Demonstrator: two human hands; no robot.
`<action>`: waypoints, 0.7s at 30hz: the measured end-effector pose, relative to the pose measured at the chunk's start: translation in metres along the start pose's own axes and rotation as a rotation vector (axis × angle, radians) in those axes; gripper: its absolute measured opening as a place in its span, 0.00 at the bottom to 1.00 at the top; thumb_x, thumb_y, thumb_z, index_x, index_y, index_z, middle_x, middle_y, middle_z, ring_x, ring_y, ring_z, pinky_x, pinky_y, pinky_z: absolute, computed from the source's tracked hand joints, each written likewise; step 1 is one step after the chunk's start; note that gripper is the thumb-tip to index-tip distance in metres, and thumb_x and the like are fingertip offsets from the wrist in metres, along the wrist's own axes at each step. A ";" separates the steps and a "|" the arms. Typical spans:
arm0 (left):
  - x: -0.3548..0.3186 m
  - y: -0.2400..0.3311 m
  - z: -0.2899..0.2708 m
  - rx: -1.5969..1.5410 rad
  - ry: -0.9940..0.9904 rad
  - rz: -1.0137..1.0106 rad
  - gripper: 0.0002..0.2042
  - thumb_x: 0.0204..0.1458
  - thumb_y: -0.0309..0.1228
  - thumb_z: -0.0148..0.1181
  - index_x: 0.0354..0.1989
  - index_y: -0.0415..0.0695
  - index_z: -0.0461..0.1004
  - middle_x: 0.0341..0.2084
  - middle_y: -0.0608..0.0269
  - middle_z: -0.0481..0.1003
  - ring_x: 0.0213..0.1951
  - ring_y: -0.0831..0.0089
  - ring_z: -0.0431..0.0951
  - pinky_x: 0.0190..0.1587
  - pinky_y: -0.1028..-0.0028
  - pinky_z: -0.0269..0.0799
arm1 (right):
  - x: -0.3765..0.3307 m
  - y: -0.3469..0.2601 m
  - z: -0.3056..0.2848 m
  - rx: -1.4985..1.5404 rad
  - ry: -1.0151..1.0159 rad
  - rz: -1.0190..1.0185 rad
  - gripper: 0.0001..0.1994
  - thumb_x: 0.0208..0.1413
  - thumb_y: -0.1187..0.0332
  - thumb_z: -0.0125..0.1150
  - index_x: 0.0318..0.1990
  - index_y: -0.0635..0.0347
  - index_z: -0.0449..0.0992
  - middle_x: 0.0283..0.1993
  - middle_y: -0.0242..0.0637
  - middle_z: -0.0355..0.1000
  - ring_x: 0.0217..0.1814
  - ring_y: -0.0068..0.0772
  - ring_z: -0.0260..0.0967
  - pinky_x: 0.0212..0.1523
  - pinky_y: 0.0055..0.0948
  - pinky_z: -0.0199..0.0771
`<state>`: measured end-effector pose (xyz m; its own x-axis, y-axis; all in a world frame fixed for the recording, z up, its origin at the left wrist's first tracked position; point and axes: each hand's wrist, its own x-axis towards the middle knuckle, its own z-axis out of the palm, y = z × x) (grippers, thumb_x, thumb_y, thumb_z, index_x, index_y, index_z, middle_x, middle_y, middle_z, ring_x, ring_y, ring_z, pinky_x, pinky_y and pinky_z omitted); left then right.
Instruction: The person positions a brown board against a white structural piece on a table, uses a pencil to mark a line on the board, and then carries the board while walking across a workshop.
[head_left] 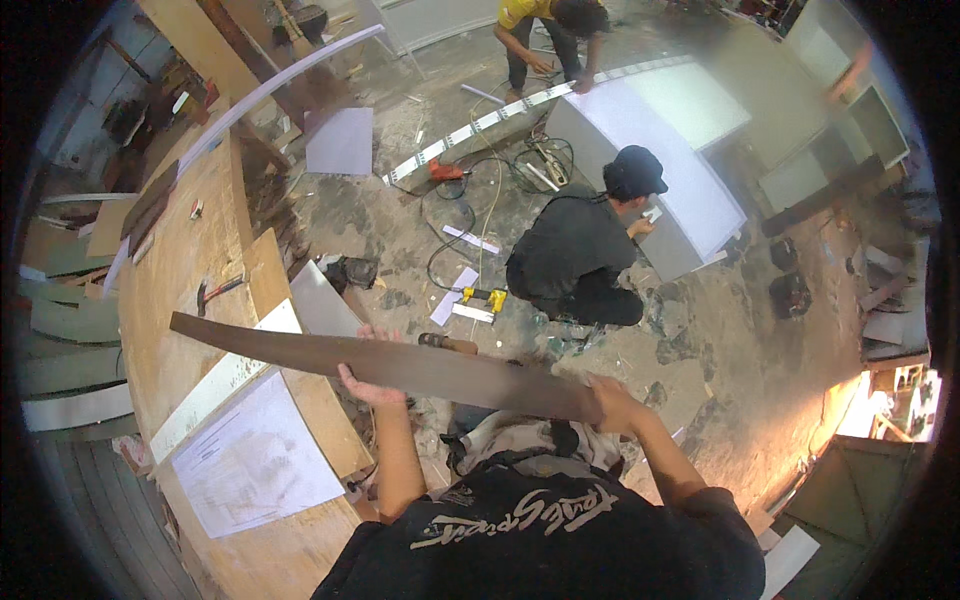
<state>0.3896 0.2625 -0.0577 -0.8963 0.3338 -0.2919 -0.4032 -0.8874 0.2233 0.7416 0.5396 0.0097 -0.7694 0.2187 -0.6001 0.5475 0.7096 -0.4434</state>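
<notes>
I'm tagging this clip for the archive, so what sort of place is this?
Most likely a carpentry or joinery workshop. The person's hands hold a long curved wooden strip beside a plywood workbench with a hammer on it, and power tools with cables lie on the dusty floor.

A long, thin, dark brown board (pixel 390 365), curved like a shallow arc with a narrow pointed left tip, is held flat and roughly level. Its left end juts over the wooden workbench (pixel 190 290), above the white paper sheet there; its wider right end reaches well off the bench's right edge.
</notes>
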 end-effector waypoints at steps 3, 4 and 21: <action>-0.014 -0.026 0.032 -0.013 0.115 0.014 0.35 0.57 0.55 0.41 0.64 0.37 0.62 0.60 0.52 0.67 0.66 0.50 0.60 0.71 0.41 0.44 | 0.062 -0.035 -0.019 0.459 0.087 -0.358 0.57 0.36 0.58 0.76 0.72 0.66 0.46 0.72 0.58 0.51 0.74 0.55 0.48 0.73 0.45 0.49; -0.021 -0.031 0.041 -0.053 0.077 -0.010 0.36 0.58 0.55 0.38 0.64 0.36 0.62 0.60 0.51 0.67 0.66 0.50 0.60 0.71 0.41 0.44 | 0.081 -0.060 -0.020 0.507 0.179 -0.427 0.57 0.36 0.56 0.77 0.72 0.67 0.46 0.72 0.59 0.50 0.74 0.56 0.48 0.73 0.45 0.48; -0.023 0.006 -0.005 -0.061 -0.066 0.002 0.38 0.58 0.62 0.45 0.67 0.43 0.59 0.62 0.52 0.66 0.63 0.53 0.65 0.67 0.54 0.55 | 0.051 -0.108 -0.069 0.169 0.123 -0.334 0.57 0.22 0.61 0.72 0.71 0.56 0.53 0.67 0.51 0.59 0.70 0.53 0.57 0.68 0.44 0.57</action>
<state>0.4088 0.2481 -0.0541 -0.9081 0.3504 -0.2293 -0.3913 -0.9051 0.1664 0.6202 0.5203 0.0733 -0.9423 0.0802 -0.3249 0.2991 0.6373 -0.7102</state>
